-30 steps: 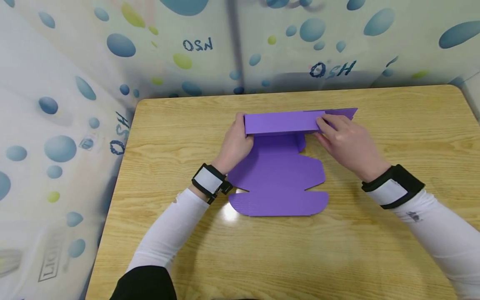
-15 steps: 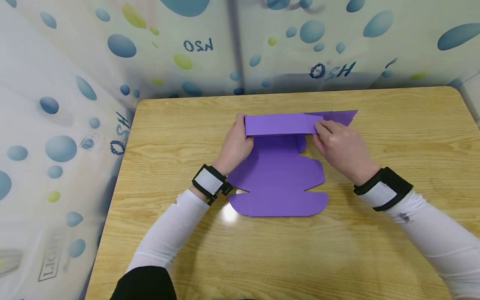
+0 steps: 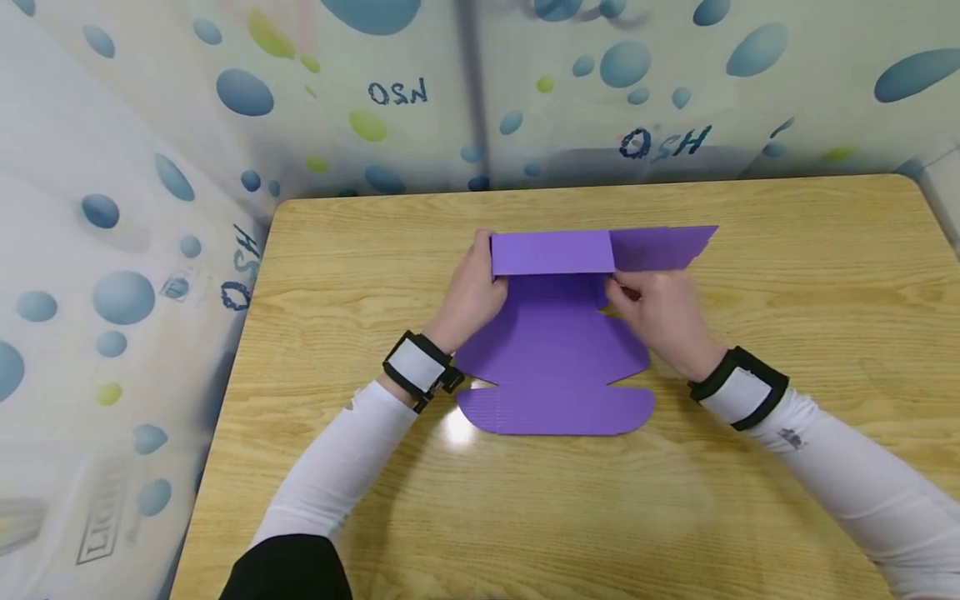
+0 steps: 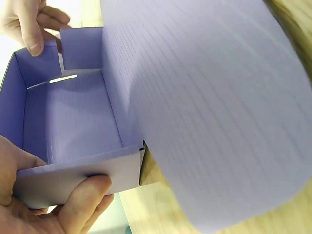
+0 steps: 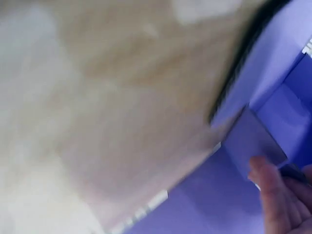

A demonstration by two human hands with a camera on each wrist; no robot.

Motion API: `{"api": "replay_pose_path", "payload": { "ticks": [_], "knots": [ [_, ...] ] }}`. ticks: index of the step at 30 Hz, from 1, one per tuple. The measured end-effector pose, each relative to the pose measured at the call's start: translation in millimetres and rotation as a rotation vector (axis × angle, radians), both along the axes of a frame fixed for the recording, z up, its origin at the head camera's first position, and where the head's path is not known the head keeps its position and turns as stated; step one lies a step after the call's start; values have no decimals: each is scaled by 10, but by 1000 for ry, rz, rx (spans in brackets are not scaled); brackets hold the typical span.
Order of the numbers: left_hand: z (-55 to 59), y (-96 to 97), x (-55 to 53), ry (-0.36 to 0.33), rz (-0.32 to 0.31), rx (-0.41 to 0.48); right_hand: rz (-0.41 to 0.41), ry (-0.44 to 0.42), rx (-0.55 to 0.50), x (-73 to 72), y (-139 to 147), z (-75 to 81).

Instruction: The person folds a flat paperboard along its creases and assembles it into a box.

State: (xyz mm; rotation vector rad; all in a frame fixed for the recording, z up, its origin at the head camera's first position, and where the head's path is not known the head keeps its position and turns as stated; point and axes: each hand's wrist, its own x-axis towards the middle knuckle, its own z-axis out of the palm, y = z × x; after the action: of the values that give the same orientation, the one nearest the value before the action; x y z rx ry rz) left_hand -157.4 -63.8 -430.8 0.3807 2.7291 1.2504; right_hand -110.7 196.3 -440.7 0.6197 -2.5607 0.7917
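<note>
A partly folded purple cardboard box (image 3: 551,252) stands on its side, its long lid (image 3: 551,350) spread toward me over the table. My left hand (image 3: 471,290) grips the box's left end, with the thumb on the outside of the end wall (image 4: 122,170) in the left wrist view. At the opposite end my right hand (image 3: 662,312) pinches a short inner flap (image 4: 41,63) between thumb and fingers. A second flap (image 4: 83,48) stands beside it. An unfolded side panel (image 3: 660,247) sticks out to the right behind my right hand.
The wooden table (image 3: 810,275) carries the box near its back half. A patterned curtain (image 3: 555,108) hangs along the back and left edges. Both wrists wear black straps (image 3: 738,387).
My right hand has moved left and toward me, off the side panel's edge to the inner flap. More of that panel shows, swung outward. The left hand keeps its grip.
</note>
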Motion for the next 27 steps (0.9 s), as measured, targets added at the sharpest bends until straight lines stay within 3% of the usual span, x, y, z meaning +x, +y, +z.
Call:
{"api": "replay_pose_path", "payload": {
  "ticks": [7, 13, 21, 27],
  "knots": [
    [-15, 4, 1, 8, -24, -4, -2, 15, -77, 0, -77, -56],
    [-15, -14, 2, 15, -19, 10, -33, -36, -94, 0, -150, -43],
    [4, -16, 8, 5, -15, 20, -19, -25, -89, -29, -144, 4],
    [10, -18, 10, -7, -11, 11, -23, -79, -63, -21, -99, 39]
  ]
}}
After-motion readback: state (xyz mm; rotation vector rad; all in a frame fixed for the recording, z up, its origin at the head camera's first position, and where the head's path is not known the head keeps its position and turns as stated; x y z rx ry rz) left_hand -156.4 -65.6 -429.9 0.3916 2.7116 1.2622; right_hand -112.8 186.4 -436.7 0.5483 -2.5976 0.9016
